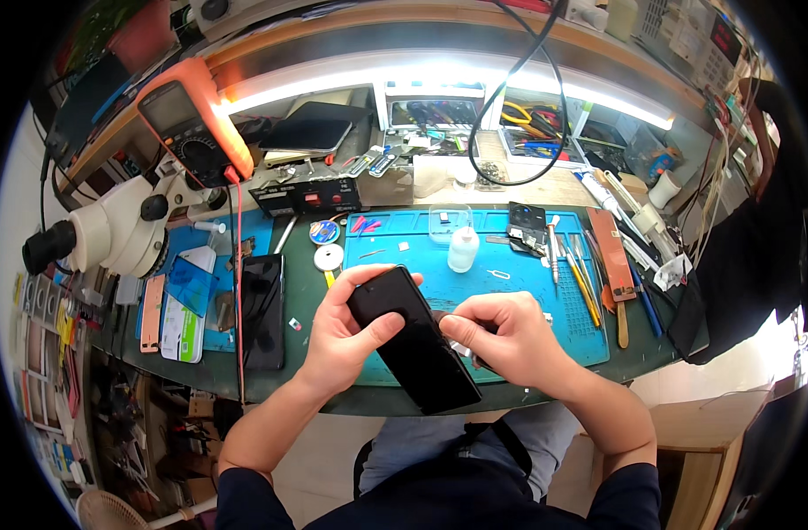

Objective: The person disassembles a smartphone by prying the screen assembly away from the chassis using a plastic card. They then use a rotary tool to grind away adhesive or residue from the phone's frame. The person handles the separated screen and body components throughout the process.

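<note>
A black smartphone [426, 358] is tilted over the near edge of the bench, its dark screen facing up. My left hand [340, 340] is closed around its upper left part, with the thumb lying on the screen and fingertips showing past the top edge. At the phone's right long edge, my right hand [514, 336] pinches something small, partly dark and partly shiny. The fingers hide most of it, so I cannot tell its kind. Just beyond the hands, a small white bottle [463, 249] and a SIM eject pin [499, 275] rest on the blue work mat [382, 265].
Another black phone [264, 311] lies left, beside a red cable [238, 291]. A microscope [112, 231] and an orange multimeter [194, 119] stand far left. Tweezers and screwdrivers [587, 291] lie right of the mat. A black cable loop [520, 181] hangs over the back.
</note>
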Action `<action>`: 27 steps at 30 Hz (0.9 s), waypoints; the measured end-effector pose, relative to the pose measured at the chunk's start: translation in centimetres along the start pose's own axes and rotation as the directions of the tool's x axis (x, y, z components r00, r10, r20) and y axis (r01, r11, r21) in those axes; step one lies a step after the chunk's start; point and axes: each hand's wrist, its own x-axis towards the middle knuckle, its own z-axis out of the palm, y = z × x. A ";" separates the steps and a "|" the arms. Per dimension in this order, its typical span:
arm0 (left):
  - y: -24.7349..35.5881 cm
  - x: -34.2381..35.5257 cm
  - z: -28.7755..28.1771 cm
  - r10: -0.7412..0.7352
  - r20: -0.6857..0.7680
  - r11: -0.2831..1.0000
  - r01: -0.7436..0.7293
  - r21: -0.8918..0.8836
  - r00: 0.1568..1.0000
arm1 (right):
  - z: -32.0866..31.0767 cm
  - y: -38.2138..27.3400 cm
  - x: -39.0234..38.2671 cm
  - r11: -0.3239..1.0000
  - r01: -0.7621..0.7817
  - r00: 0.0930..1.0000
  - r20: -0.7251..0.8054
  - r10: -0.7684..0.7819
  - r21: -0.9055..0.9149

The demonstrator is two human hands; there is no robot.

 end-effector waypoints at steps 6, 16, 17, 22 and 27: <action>-0.2 -0.1 0.0 0.011 0.014 1.000 -0.011 0.027 1.000 | 0.0 0.5 -0.1 0.999 0.036 0.999 -0.030 -0.036 0.018; 0.1 0.1 0.5 -0.084 0.062 0.995 0.080 0.060 0.995 | -1.0 -0.1 0.7 0.988 0.117 0.993 0.038 -0.114 -0.097; 0.0 0.1 0.5 -0.090 0.064 0.994 0.086 0.065 0.994 | -1.1 0.2 1.0 0.975 0.168 0.986 0.040 -0.163 -0.143; -0.4 0.1 0.4 -0.069 0.040 0.997 0.067 0.048 0.997 | -1.1 0.9 1.5 0.931 0.279 0.959 0.027 -0.281 -0.236; -1.0 -0.5 0.5 0.007 -0.032 1.000 -0.007 0.012 0.999 | -0.8 0.3 1.3 0.980 0.173 0.983 -0.052 -0.179 -0.096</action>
